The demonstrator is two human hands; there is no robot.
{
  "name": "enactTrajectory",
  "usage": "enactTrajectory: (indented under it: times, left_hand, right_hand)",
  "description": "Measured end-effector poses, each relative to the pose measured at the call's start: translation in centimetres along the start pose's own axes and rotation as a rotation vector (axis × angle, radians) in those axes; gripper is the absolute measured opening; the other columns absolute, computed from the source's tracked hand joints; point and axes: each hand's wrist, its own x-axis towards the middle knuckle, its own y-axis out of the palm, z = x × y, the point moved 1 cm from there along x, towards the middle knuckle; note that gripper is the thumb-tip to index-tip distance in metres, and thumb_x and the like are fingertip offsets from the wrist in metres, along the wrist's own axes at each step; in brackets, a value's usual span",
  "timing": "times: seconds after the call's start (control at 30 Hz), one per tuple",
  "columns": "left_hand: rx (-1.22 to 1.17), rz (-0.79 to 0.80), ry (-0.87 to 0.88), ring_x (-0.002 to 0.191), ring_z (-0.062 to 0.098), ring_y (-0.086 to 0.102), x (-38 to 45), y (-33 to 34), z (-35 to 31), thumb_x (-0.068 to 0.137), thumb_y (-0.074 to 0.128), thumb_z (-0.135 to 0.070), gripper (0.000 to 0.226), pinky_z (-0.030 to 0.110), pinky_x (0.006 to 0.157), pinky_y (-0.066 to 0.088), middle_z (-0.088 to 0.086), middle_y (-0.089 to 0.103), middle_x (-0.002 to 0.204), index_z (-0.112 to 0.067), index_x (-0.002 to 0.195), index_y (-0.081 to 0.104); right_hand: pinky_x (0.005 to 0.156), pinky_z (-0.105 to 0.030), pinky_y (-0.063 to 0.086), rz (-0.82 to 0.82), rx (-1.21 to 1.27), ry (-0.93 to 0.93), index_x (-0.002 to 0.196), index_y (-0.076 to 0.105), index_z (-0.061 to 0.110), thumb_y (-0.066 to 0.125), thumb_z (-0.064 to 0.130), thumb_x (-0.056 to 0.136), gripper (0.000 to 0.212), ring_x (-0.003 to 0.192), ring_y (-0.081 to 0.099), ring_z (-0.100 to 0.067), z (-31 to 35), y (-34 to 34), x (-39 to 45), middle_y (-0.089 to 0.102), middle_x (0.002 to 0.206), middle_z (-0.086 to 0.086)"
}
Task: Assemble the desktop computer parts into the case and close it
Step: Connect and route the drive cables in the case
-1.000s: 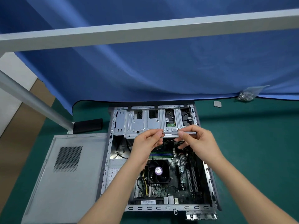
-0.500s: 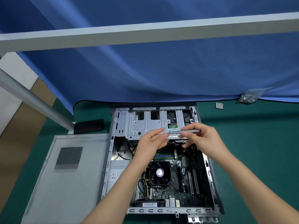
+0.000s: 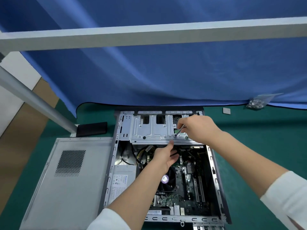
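The open computer case [image 3: 214, 171] lies flat on the green mat, showing motherboard, CPU fan [image 3: 167, 179] and power supply [image 3: 122, 181]. A silver drive cage [image 3: 152, 130] spans its far end. My right hand [image 3: 197, 128] grips a thin metal screwdriver [image 3: 180, 130], tip down on the cage's right part. My left hand [image 3: 166, 156] hovers over the motherboard with fingers relaxed, its fingertip touching the cage's front edge. The grey side panel [image 3: 69, 176] lies left of the case.
A black block [image 3: 92, 129] sits at the foot of a slanted metal pole [image 3: 33, 98]. A bag of screws [image 3: 256, 102] and a small white square piece [image 3: 226, 111] lie at the back right by the blue curtain.
Both hands held the screwdriver level in front of the cage. Now the right hand alone holds it, tip down on the cage, while the left hand has let go and dropped toward the motherboard.
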Motion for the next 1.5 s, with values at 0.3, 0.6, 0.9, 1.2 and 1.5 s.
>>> enactTrajectory:
  times: [0.3,0.6,0.9,1.2,1.5]
  left_hand:
    - [-0.044,-0.015,-0.015,0.091,0.029,0.064,0.9,-0.1,-0.2,0.089,0.066,-0.024,0.024,0.030,0.060,0.055,0.018,0.064,0.096,-0.002,0.093,0.057]
    - [-0.004,-0.002,-0.021,0.081,0.027,0.065,1.1,-0.3,-0.4,0.092,0.063,-0.020,0.018,0.030,0.055,0.054,0.018,0.066,0.089,-0.003,0.094,0.059]
    - [0.020,-0.006,-0.009,0.080,0.027,0.065,1.3,-0.2,-0.4,0.091,0.063,-0.024,0.023,0.030,0.056,0.054,0.017,0.065,0.090,-0.002,0.093,0.058]
    - [0.028,-0.005,0.001,0.080,0.026,0.065,1.6,-0.2,-0.2,0.091,0.063,-0.024,0.023,0.029,0.056,0.054,0.018,0.065,0.093,-0.001,0.095,0.057]
    - [0.042,0.000,0.013,0.077,0.025,0.065,1.8,-0.3,-0.2,0.093,0.061,-0.025,0.023,0.029,0.058,0.054,0.017,0.065,0.091,-0.002,0.094,0.057]
  right_hand:
    - [0.059,-0.026,0.034,0.012,-0.065,-0.031,0.103,0.059,0.034,0.052,0.015,0.091,0.023,0.090,0.060,-0.016,0.3,0.4,0.8,0.066,0.096,0.013]
    - [0.063,-0.026,0.036,0.031,-0.084,-0.037,0.105,0.060,0.033,0.053,0.017,0.091,0.023,0.093,0.060,-0.017,0.6,0.4,0.7,0.066,0.099,0.012]
    - [0.064,-0.027,0.036,0.043,-0.084,-0.035,0.102,0.060,0.032,0.051,0.018,0.090,0.021,0.094,0.061,-0.017,0.5,0.1,1.2,0.067,0.099,0.015]
    - [0.064,-0.026,0.037,0.050,-0.069,-0.017,0.101,0.061,0.032,0.051,0.018,0.090,0.021,0.093,0.061,-0.017,0.2,0.1,1.3,0.067,0.100,0.013]
    - [0.066,-0.027,0.037,0.078,-0.065,-0.009,0.101,0.061,0.032,0.052,0.020,0.090,0.019,0.096,0.060,-0.017,0.5,-0.2,1.3,0.067,0.101,0.012]
